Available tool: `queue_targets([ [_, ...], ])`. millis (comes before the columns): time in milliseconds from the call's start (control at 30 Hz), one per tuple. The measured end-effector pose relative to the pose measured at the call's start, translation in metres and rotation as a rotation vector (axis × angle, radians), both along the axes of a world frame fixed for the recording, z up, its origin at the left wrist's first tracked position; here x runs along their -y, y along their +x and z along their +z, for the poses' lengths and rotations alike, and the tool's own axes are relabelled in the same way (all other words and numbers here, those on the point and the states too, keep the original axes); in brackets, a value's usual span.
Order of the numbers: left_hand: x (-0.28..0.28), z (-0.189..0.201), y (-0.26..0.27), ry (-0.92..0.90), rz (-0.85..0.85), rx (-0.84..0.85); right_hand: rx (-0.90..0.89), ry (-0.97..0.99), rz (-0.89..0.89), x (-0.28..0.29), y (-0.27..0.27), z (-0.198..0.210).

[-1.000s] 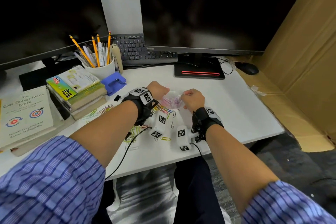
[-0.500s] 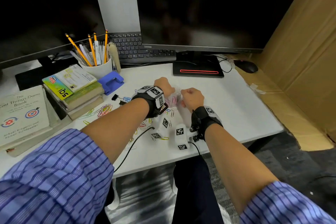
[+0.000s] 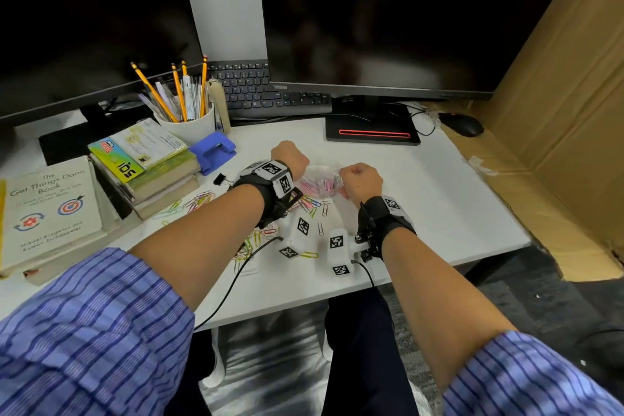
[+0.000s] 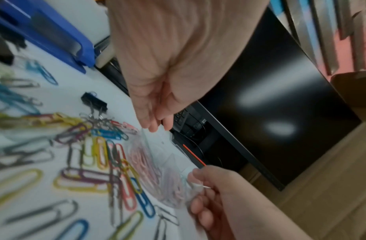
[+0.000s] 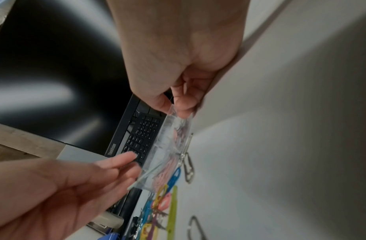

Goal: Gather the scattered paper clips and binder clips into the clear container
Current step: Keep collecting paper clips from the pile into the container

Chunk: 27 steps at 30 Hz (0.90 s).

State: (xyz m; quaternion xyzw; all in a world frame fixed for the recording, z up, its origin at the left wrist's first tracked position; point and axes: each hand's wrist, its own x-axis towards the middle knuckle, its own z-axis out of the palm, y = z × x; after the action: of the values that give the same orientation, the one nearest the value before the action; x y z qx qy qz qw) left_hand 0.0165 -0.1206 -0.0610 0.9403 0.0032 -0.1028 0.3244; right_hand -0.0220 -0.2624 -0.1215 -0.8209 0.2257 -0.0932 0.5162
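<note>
Clear container (image 3: 320, 176) sits mid-bench between my two hands, soft clear plastic, already a wad of pink paper clips (image 4: 145, 164) inside. My left hand (image 3: 291, 159) pinches one edge of the mouth, grip narrow, thumb and fingertips (image 4: 155, 125) on the plastic rim. My right hand (image 3: 359, 179) pinches the opposite edge, grip also narrow and holding the rim. So both grips are on the container, none on a loose clip.

Step in hand, my read: spread the mouth open so clips can drop in. To do it well: pull the two edges apart evenly, keep the mouth tilted up so the pink ones don't spill, keep the base resting on the bench (image 3: 422, 199). Then I'd free one hand and hold the mouth open with the other.

Loose coloured clips (image 3: 199, 201) lie just beside the container on my left and toward me, more near my left forearm. One black binder clip (image 3: 219, 178) lies near the blue hole punch (image 3: 212, 150). Most of the gathering looks undone.

Risk: thin plastic may slip or collapse shut if I pinch too lightly. Wrist views are blurry, so exact finger contact is hard to confirm.
</note>
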Motion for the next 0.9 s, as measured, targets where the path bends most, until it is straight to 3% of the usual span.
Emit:
queue_targets([
  [167, -0.033, 0.01, -0.005, 0.085, 0.008, -0.036, -0.02, 0.063, -0.008, 0.001, 0.001, 0.007],
  [300, -0.078, 0.016, -0.007, 0.047, 0.102, -0.066, 0.11, -0.017, 0.005, -0.01, 0.001, 0.032],
  [433, -0.106, 0.019, -0.014, 0.075, 0.119, -0.075, 0.17, -0.167, 0.329, -0.045, -0.002, 0.057],
  [533, -0.125, 0.019, -0.023, 0.215, 0.057, -0.117, 0.046, -0.152, 0.586, -0.067, -0.004, 0.063],
  [633, -0.139, 0.022, -0.034, 0.318, -0.044, -0.2, -0.111, -0.438, 0.809, -0.083, -0.005, 0.061],
  [800, -0.152, 0.021, -0.051, 0.54, -0.199, -0.207, -0.307, -0.581, 0.996, -0.103, -0.008, 0.059],
  [900, -0.155, 0.021, -0.056, 0.588, -0.215, -0.202, -0.268, -0.625, 0.985, -0.112, -0.01, 0.057],
])
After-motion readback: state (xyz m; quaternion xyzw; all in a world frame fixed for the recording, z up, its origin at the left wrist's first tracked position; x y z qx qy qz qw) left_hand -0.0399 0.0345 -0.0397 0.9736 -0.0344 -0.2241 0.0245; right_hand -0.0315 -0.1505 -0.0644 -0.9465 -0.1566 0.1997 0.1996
